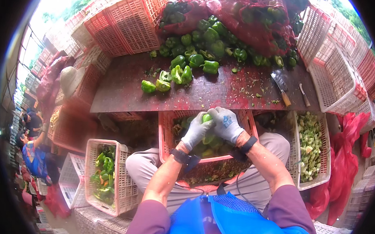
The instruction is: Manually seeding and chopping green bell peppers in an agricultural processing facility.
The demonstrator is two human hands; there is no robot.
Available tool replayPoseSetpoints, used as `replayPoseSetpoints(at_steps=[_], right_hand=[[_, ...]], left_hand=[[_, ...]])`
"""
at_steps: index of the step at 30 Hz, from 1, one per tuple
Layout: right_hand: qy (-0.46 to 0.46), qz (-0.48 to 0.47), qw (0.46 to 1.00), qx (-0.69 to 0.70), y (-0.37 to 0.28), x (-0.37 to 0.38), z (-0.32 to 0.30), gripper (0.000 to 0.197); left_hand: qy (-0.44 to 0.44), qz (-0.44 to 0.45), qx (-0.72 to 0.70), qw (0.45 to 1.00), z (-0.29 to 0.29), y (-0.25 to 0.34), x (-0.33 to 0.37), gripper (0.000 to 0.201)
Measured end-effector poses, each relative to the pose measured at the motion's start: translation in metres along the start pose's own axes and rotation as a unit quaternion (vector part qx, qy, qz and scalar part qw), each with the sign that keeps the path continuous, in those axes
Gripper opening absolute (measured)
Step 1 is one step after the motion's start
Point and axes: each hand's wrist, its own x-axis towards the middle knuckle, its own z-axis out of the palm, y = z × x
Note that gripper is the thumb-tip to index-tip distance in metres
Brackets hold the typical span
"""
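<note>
In grey work gloves, my left hand and my right hand meet over a red plastic crate between my knees. Both are closed around a green bell pepper, which shows only in part between the fingers. Below them, green pepper pieces lie in the crate. On the table beyond, cut pepper halves sit in front of a heap of whole green bell peppers. A cleaver and a small knife lie on the table to the right.
The dark table carries scattered seeds. At my right stands a crate of pale pepper cores; at my left, a crate of green peppers. Red mesh sacks and stacked crates bound the far side. Another person is far left.
</note>
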Motion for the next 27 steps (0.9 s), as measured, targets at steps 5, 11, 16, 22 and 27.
replayPoseSetpoints(at_steps=[5,11,16,22,27], right_hand=[[-0.078,0.100,0.981,0.145,0.000,-0.010,-0.010,0.032],[-0.098,0.218,0.931,0.277,0.009,-0.022,-0.007,0.038],[-0.072,0.279,0.869,0.402,-0.003,-0.031,0.004,0.036],[0.033,0.294,0.912,0.285,-0.015,-0.035,0.045,0.037],[0.048,0.299,0.913,0.272,-0.018,-0.021,0.044,0.036]], left_hand=[[0.046,0.031,0.033,0.998,0.018,-0.018,-0.014,0.024],[0.024,0.056,-0.002,0.998,0.025,-0.002,-0.017,0.028],[-0.004,0.041,-0.023,0.999,0.009,-0.022,-0.018,0.028],[0.137,0.044,0.143,0.979,0.023,-0.021,-0.016,0.028],[0.289,0.052,0.149,0.944,0.039,-0.021,-0.011,0.031]])
